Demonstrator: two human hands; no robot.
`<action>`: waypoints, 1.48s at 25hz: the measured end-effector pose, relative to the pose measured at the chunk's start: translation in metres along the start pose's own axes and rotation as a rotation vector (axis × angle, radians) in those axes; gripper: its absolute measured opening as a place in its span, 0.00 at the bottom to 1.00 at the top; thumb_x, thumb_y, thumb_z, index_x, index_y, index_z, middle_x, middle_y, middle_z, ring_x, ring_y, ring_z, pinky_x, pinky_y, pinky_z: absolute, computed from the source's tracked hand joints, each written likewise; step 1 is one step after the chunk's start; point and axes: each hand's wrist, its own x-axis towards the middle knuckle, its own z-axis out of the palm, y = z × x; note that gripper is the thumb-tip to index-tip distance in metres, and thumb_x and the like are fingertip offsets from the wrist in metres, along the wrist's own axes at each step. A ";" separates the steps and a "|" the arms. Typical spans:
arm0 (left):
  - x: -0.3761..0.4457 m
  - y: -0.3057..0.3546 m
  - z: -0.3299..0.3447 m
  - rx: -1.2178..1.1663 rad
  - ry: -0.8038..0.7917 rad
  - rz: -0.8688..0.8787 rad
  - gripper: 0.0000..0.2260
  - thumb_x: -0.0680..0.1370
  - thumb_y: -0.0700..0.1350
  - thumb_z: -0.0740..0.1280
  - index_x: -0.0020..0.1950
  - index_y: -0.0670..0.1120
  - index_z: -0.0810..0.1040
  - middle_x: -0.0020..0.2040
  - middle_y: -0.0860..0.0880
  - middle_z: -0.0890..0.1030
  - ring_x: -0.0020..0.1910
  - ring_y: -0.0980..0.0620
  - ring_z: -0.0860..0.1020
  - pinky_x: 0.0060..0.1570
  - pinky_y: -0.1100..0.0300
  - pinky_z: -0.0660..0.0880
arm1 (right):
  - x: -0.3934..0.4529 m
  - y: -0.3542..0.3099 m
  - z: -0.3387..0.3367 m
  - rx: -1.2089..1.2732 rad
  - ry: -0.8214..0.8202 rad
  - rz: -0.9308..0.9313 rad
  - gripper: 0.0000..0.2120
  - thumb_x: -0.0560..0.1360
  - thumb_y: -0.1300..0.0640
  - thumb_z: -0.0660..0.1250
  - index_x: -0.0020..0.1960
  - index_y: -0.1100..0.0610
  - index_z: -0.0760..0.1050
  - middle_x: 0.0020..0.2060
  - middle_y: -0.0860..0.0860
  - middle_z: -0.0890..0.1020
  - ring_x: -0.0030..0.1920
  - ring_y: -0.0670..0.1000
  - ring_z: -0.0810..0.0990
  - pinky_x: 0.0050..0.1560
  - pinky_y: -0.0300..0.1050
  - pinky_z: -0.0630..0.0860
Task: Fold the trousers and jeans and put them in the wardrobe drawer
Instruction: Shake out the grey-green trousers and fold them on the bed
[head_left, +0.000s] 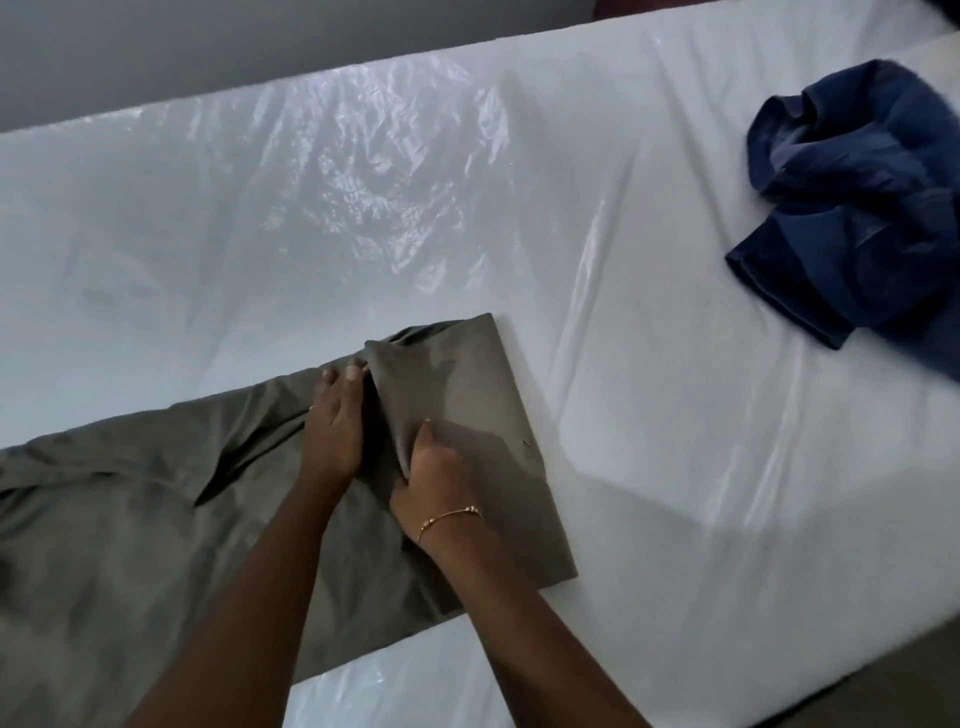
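**Head view: both hands on olive trousers, jeans still in a heap**

White mattress (649, 322) under a glossy, wrinkled plastic cover fills most of the head view; grey wall along the far edge, a strip of darker floor at the near right corner.

Landmark = the olive-grey trousers (156, 519). They lie on the near side of the mattress, running from the left frame edge to a flat, squared-off end right of centre. Left part is rumpled with loose folds; right end lies smooth with a straight edge.

Left hand (335, 415): palm down on the trousers near their far edge, fingers stretched out and pressing the cloth flat, fingertips at a raised ridge of fabric. Thin ring visible on one finger.

Right hand (434, 467): just right of the left hand, touching or nearly touching it, over the trousers' middle. Fingers curled, thumb up, pinching that same raised fold of cloth, which stands up between the two hands. Thin gold bracelet (449, 518) on the wrist.

Both forearms come in from the bottom edge, crossing over the trousers.

Dark blue jeans (852, 202): crumpled heap, unfolded, well apart from the trousers, off to their far right near the mattress's right edge. One hemmed leg end points toward the near side.

Wardrobe drawer not in frame.
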 end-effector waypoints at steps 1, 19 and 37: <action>0.003 0.000 -0.003 0.106 -0.014 0.015 0.22 0.79 0.56 0.57 0.61 0.41 0.77 0.65 0.44 0.75 0.70 0.42 0.65 0.69 0.46 0.62 | 0.001 0.000 0.007 0.024 0.050 -0.042 0.27 0.77 0.56 0.60 0.72 0.66 0.59 0.61 0.62 0.74 0.61 0.61 0.73 0.62 0.51 0.68; -0.014 -0.021 0.012 0.973 0.118 0.392 0.30 0.76 0.59 0.56 0.71 0.40 0.66 0.75 0.41 0.61 0.75 0.38 0.53 0.70 0.40 0.37 | 0.032 0.058 0.003 -0.378 0.729 0.085 0.21 0.66 0.52 0.73 0.58 0.49 0.78 0.55 0.59 0.78 0.51 0.63 0.77 0.45 0.56 0.75; -0.019 -0.035 -0.117 -0.551 -0.058 -0.439 0.27 0.78 0.63 0.52 0.53 0.42 0.78 0.46 0.43 0.81 0.45 0.46 0.79 0.47 0.53 0.75 | 0.004 -0.109 0.086 0.083 -0.014 -0.076 0.39 0.76 0.56 0.62 0.76 0.61 0.41 0.64 0.62 0.73 0.62 0.61 0.73 0.63 0.52 0.70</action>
